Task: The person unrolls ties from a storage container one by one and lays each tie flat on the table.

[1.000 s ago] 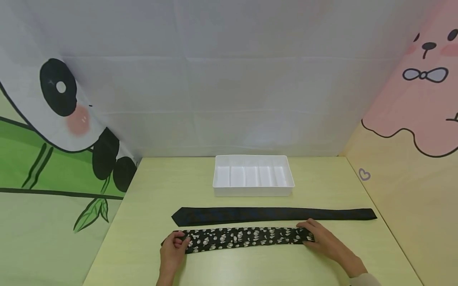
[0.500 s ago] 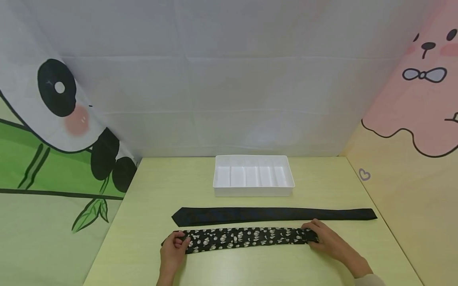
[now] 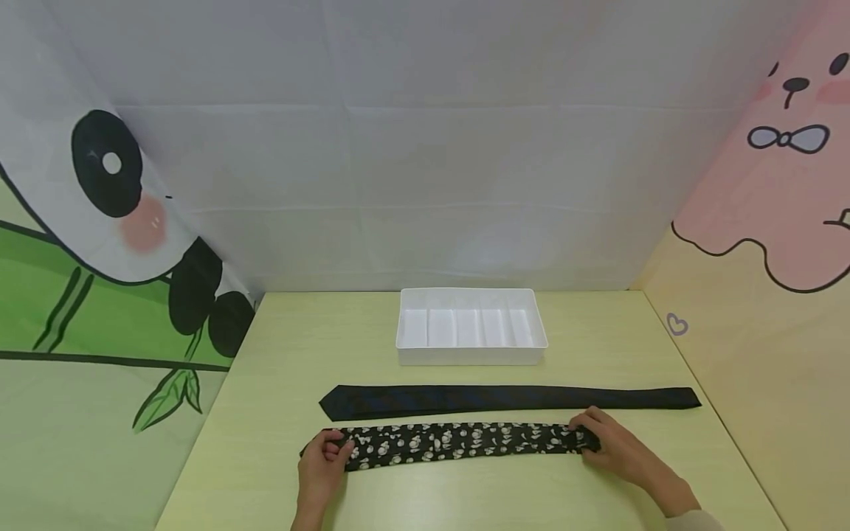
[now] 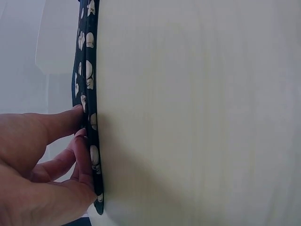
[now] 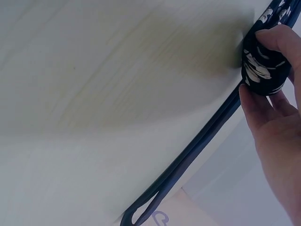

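A black necktie with a pale floral-like print (image 3: 438, 441) lies flat across the near part of the table, its pointed end at the left. My left hand (image 3: 322, 464) holds that end down, finger and thumb at its two long edges; the left wrist view shows the curled fingers against the patterned necktie (image 4: 89, 70). At the other end my right hand (image 3: 617, 446) pinches the tie. In the right wrist view this gripped end looks rounded, like a fold or roll of cloth (image 5: 261, 70). Just beyond lies a plain dark necktie (image 3: 505, 398), stretched out parallel.
A white tray (image 3: 471, 356) divided into several compartments stands behind the ties on the pale wooden table (image 3: 265, 354). Cloth walls with printed cartoon figures enclose the back and both sides.
My right hand has slid slightly to the right along with the tie's end, and more of the printed cloth shows. My left hand has stayed in place.
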The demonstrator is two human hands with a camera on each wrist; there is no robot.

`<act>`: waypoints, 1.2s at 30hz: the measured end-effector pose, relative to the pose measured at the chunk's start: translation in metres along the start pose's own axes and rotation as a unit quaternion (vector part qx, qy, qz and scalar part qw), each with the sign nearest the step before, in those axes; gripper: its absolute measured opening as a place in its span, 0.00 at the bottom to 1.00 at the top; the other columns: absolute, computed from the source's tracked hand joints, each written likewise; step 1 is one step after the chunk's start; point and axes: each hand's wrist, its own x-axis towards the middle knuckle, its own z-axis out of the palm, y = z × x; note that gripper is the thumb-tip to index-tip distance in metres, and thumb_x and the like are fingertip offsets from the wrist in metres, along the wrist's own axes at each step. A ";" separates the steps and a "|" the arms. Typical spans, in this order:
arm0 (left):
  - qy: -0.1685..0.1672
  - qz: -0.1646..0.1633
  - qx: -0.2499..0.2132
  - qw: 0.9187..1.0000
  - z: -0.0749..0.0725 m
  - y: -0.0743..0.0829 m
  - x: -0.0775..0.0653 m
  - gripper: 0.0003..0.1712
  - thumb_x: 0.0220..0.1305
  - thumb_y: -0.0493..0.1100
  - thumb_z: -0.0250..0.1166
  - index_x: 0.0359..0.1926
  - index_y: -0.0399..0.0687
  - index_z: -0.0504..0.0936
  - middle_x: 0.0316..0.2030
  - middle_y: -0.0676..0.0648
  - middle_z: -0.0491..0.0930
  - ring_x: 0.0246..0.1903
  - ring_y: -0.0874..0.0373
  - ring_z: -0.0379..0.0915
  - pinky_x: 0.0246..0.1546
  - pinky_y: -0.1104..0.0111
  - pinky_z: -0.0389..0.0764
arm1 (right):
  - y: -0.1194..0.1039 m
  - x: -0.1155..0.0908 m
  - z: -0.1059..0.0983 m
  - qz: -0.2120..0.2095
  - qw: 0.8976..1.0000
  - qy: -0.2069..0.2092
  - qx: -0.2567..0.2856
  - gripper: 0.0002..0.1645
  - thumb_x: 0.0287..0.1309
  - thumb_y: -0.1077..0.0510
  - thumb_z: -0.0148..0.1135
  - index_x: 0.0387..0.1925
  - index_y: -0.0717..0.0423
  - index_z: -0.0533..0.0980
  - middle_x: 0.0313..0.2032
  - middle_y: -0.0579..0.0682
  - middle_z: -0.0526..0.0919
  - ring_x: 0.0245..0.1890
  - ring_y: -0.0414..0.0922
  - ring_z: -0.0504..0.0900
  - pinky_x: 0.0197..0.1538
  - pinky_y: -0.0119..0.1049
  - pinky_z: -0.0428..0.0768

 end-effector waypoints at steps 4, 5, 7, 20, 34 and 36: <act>0.002 -0.001 0.003 1.000 0.001 0.000 0.000 0.12 0.64 0.34 0.72 0.45 0.34 0.79 0.31 0.45 0.75 0.30 0.56 0.69 0.29 0.70 0.71 | 0.004 -0.002 0.001 -0.014 1.000 0.012 -0.018 0.29 0.41 0.72 0.77 0.47 0.51 0.79 0.44 0.43 0.75 0.39 0.38 0.74 0.36 0.35 0.79; 0.003 0.000 0.003 1.000 0.001 0.000 0.000 0.12 0.64 0.34 0.72 0.45 0.33 0.79 0.31 0.45 0.75 0.30 0.56 0.70 0.29 0.70 0.71 | 0.005 -0.003 0.000 -0.015 1.000 0.013 -0.020 0.29 0.41 0.72 0.77 0.46 0.51 0.79 0.44 0.43 0.75 0.40 0.38 0.75 0.37 0.35 0.80; 0.004 0.002 0.003 1.000 0.002 0.000 0.001 0.12 0.64 0.34 0.72 0.45 0.33 0.79 0.31 0.45 0.75 0.30 0.56 0.70 0.29 0.70 0.71 | 0.007 -0.005 0.000 -0.012 1.000 0.012 -0.022 0.28 0.41 0.72 0.77 0.45 0.50 0.80 0.44 0.43 0.75 0.41 0.38 0.76 0.38 0.36 0.80; 0.001 -0.003 0.004 1.000 0.001 0.001 0.000 0.12 0.64 0.34 0.71 0.45 0.34 0.80 0.31 0.45 0.75 0.30 0.55 0.71 0.29 0.70 0.71 | 0.016 -0.013 -0.009 0.005 1.000 -0.002 -0.016 0.25 0.45 0.72 0.76 0.40 0.44 0.80 0.45 0.43 0.74 0.41 0.39 0.76 0.39 0.37 0.80; 0.002 -0.005 0.001 1.000 0.001 -0.001 0.001 0.12 0.64 0.34 0.71 0.45 0.34 0.79 0.31 0.45 0.75 0.30 0.55 0.71 0.29 0.70 0.71 | 0.025 -0.021 -0.008 -0.031 0.999 0.041 -0.016 0.27 0.38 0.76 0.76 0.38 0.49 0.80 0.43 0.47 0.75 0.39 0.44 0.76 0.34 0.32 0.80; -0.001 -0.007 0.000 1.000 0.001 -0.001 0.001 0.12 0.65 0.34 0.71 0.46 0.34 0.79 0.32 0.45 0.75 0.31 0.55 0.71 0.29 0.70 0.71 | 0.026 -0.022 -0.008 -0.034 0.998 0.046 -0.022 0.27 0.37 0.76 0.77 0.38 0.49 0.80 0.43 0.46 0.75 0.40 0.43 0.76 0.34 0.32 0.80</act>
